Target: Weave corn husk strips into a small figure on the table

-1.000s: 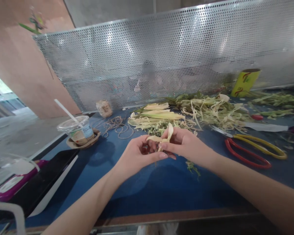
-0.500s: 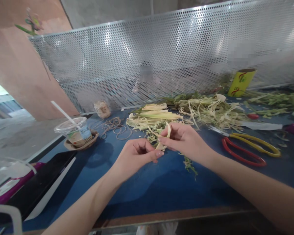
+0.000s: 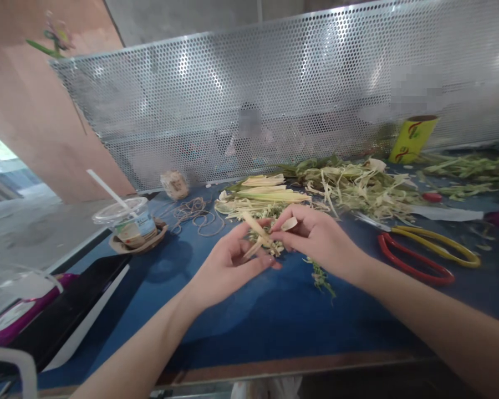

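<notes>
Both hands meet over the blue table top (image 3: 249, 321). My left hand (image 3: 228, 266) and my right hand (image 3: 316, 238) pinch a pale yellow folded leaf strip (image 3: 260, 235) between thumbs and fingers. One end of the strip sticks out to the upper left, a short curl shows at my right fingertips. Just behind the hands lies a neat pile of trimmed pale leaf strips (image 3: 261, 199).
A heap of green and pale leaf scraps (image 3: 357, 185) spreads at the back right. Red-and-yellow-handled scissors (image 3: 424, 252) lie to the right. Twine (image 3: 193, 213), a plastic cup with a straw (image 3: 128, 221) and a black tray (image 3: 66, 310) sit left. A perforated metal screen (image 3: 274, 94) closes the back.
The leaf strip has been turned and refolded: its long end now points up-left across my left fingers. My left fingers have opened out somewhat around it. Both hands stay in the same spot.
</notes>
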